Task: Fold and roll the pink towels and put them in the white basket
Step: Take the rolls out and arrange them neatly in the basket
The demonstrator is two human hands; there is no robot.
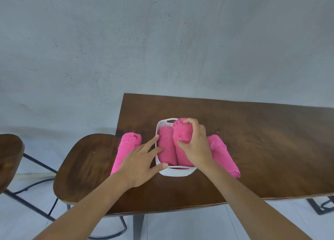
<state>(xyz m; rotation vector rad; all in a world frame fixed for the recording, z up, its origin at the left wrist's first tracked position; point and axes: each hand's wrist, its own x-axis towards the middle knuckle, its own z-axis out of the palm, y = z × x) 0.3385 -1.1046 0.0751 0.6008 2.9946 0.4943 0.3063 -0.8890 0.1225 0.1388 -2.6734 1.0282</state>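
Brown desk [262,149] carries a white basket [178,172] holding one rolled towel [167,149]. Right hand [195,145] grips a second roll [181,133] partly in it; left hand [139,163], fingers spread, touches its rim.

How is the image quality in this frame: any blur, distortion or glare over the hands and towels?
Head view: wide-angle bowing curves the table edges; light is soft and even, shadows faint; a dull sheen on the wood, no harsh glare. The left hand is slightly motion-blurred; the right hand, the towel it grips and the basket read clearly.
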